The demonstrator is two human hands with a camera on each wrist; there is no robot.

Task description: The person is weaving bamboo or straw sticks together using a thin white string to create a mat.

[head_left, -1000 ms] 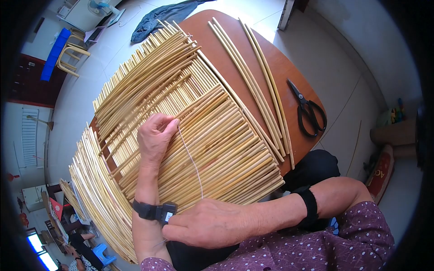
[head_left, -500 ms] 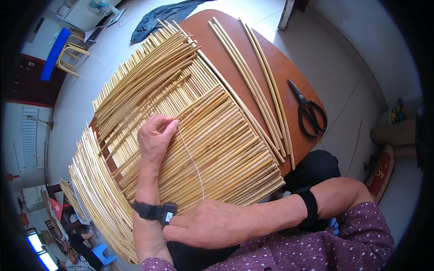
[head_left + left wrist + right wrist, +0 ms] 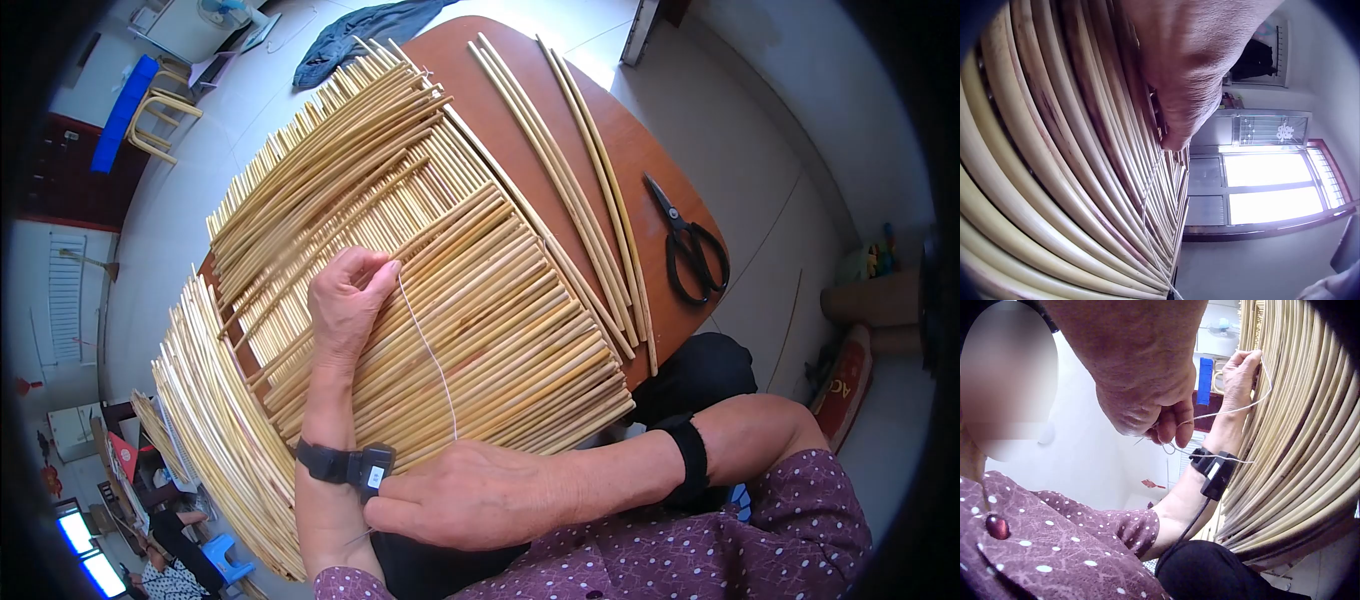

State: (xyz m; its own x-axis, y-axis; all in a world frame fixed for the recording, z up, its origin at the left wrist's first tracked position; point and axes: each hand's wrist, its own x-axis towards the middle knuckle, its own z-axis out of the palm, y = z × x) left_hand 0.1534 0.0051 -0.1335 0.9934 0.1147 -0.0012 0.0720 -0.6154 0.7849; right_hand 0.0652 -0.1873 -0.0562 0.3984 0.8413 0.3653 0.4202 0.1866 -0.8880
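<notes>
A mat of side-by-side reed stalks lies in front of me, and a white string crosses it between my hands. My left hand rests at the mat's upper edge and pinches the string between thumb and forefinger. Close to my left wrist, over the mat's near side, my right hand has its fingers curled round the other part of the string. In the right wrist view the string runs slack from these fingers, with a small loop under them. A thin, needle-like tip pokes out beside the fingertips.
Black scissors and several loose stalks lie on the brown table. More stalks are piled beyond the mat, and a bundle stands at left. Another person sits at far lower left.
Both hands keep their holds and barely move. The whole head view has shifted slightly, and the string still runs between the hands.
</notes>
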